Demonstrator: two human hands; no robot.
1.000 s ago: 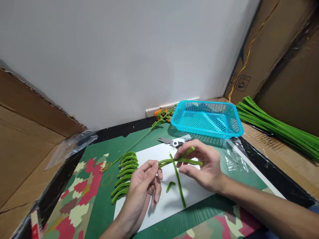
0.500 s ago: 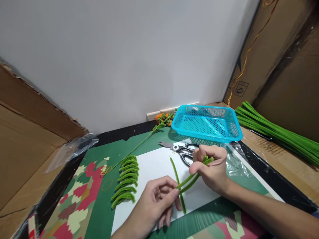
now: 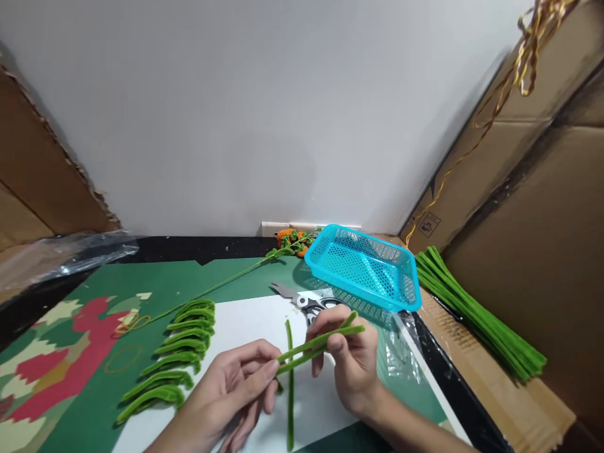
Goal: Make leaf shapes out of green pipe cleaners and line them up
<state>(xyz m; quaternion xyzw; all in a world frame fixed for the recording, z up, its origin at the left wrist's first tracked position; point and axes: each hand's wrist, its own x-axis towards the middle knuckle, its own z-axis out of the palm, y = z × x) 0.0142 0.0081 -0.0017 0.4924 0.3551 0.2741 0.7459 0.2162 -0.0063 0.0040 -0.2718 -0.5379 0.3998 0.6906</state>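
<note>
Two green pipe cleaners (image 3: 309,345) stretch between my hands above a white sheet (image 3: 245,314). My left hand (image 3: 245,387) pinches their left ends between thumb and forefinger. Near their right ends, the thumb and fingers of my right hand (image 3: 352,362) grip them, and the tips poke out past the thumb. Beneath them, a single green pipe cleaner (image 3: 290,409) lies lengthwise on the sheet. Left of my left hand, several bent green pipe cleaner pieces (image 3: 177,344) are lined up in a column. Scissors (image 3: 302,302) with dark handles lie behind my right hand, which partly hides them.
A blue plastic basket (image 3: 363,277) stands at the back right. Beyond it, a bundle of long green pipe cleaners (image 3: 476,314) rests on cardboard. An orange flower (image 3: 285,238) with a long green stem lies behind the sheet. Cardboard walls (image 3: 528,220) flank the table.
My view has swung right, so everything appears farther left. My right hand has turned from a fist to a looser thumb-and-finger grip, with the pipe cleaners lying more level.
</note>
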